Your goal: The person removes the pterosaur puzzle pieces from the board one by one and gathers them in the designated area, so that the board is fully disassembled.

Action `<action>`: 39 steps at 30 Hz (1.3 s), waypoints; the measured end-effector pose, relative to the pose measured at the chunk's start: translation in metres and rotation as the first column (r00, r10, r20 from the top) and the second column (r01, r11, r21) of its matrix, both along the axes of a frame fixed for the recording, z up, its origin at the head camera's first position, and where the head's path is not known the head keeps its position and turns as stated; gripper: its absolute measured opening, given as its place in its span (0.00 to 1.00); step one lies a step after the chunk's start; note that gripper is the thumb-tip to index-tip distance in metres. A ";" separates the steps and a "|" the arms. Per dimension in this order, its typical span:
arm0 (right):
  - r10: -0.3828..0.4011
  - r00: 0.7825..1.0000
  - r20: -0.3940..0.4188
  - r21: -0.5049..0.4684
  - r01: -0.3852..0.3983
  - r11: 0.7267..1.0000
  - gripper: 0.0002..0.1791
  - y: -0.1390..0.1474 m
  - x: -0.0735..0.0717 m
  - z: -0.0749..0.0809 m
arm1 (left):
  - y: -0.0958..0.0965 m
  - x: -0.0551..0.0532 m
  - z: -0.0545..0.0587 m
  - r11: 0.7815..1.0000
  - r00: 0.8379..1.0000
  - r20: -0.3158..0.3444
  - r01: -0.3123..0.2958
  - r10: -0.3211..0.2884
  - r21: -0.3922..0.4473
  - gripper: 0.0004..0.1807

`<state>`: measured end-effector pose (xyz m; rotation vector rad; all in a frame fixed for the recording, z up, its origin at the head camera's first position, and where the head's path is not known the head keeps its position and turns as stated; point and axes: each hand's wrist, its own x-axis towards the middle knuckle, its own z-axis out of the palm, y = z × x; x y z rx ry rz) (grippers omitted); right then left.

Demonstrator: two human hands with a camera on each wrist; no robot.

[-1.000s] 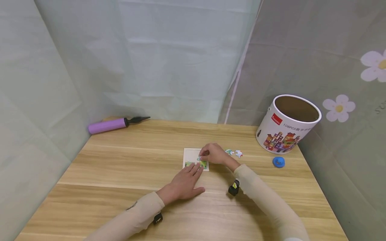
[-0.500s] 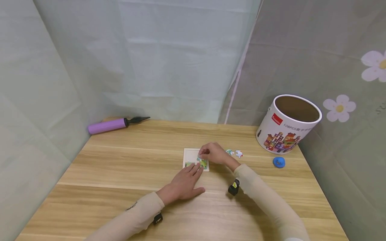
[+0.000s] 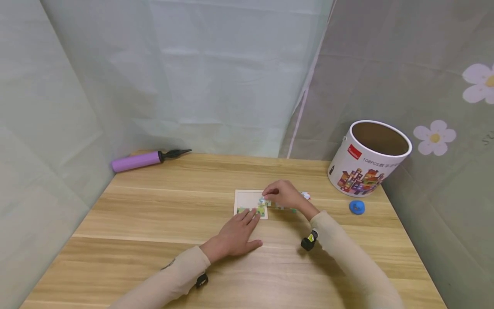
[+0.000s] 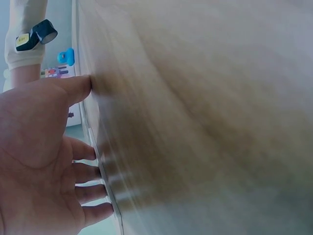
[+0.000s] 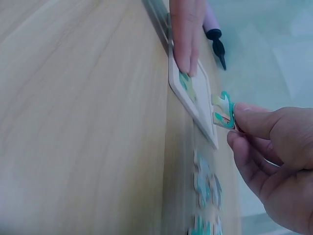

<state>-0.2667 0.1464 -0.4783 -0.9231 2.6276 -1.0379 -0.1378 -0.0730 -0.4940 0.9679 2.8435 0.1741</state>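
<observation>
A small square puzzle tray lies on the wooden table, with green pieces along its near side. My left hand lies palm down, fingers straight, its fingertips resting on the tray's near edge and the pieces there. In the right wrist view, my right hand pinches a jigsaw piece with green and teal print between thumb and fingers. That piece is held just above the tray's right side. Several loose jigsaw pieces lie beside the tray, partly hidden by the right hand in the head view.
To the right stands a white printed bucket, with a small blue toy in front of it. A purple hand pump lies at the back left. Hanging cloth borders the table behind and at the sides.
My right hand has lifted the jigsaw piece and moved right with it, from over the tray to its right edge. The left hand has stayed in place.
</observation>
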 end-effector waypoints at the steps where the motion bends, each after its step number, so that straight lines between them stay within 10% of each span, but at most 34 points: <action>1: -0.002 1.000 -0.007 -0.001 0.002 1.000 0.06 0.004 0.000 0.000 | 0.000 0.000 0.000 1.000 1.000 0.001 0.000 0.000 0.001 0.43; 39: -0.146 0.984 -0.104 0.054 0.152 0.987 0.04 0.124 0.020 -0.007 | 0.000 0.000 -0.003 1.000 1.000 0.011 -0.009 0.009 0.010 0.43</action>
